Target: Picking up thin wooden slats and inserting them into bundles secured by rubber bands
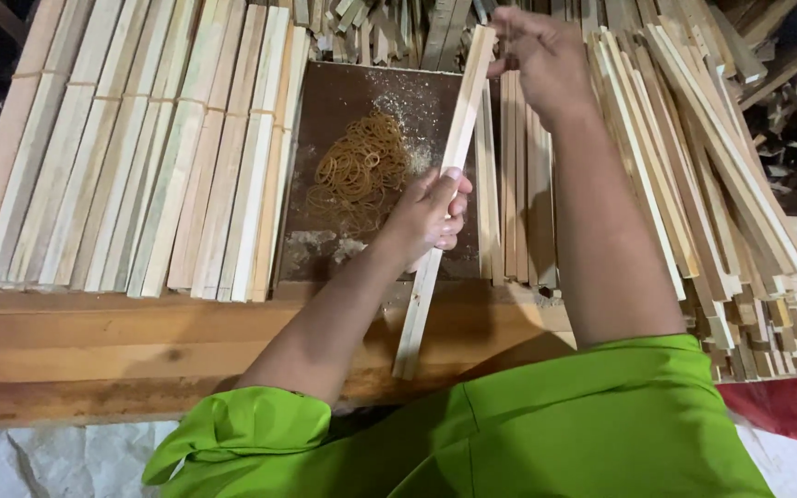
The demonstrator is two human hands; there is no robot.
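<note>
Two hands hold one long wooden strip over a workbench stacked with cut wood.

The left hand (pixel 431 214) wraps its fingers around the middle of the wooden strip (pixel 461 129) — a pale, thin slat lying at a slant from the bench's near edge up toward the far pile. The right hand (pixel 539 51) pinches the strip's far end, fingers curled on it. Just left of the strip, a heap of rubber bands (pixel 359 169) lies on a dark brown board (pixel 325 111) dusted with sawdust. Bundled slats (pixel 140 148) lie in rows to the left; loose strips (pixel 694 157) fan out to the right — more of them lie flat just beside the held strip. Green sleeves (pixel 601 424) fill the near edge of the view.
</note>
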